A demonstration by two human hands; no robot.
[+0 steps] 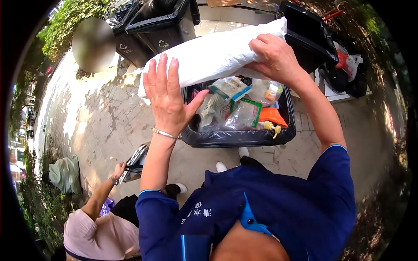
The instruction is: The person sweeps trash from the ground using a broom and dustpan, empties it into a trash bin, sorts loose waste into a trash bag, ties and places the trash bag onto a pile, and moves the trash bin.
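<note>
A long white plastic package [209, 54] stretches slantwise above an open trash bin [239, 140] lined with a black bag. My right hand [276, 56] grips the package near its right end, fingers curled over the edge. At the other end, my left hand [167, 98] has its fingers stretched and thumb out, lying over the package; whether it presses on it I cannot tell. Inside the bin are a blue-and-white plastic packet [230, 88], a clear bag with a green edge [246, 114], an orange packet [273, 116] and a yellow pump top [276, 129].
Black bins with recycling marks [163, 43] stand at the back left, and another black bin [309, 39] at the back right. At lower left a person in a pink shirt [104, 232] holds a bag [136, 163]. A grey-green sack [65, 174] sits by the hedge.
</note>
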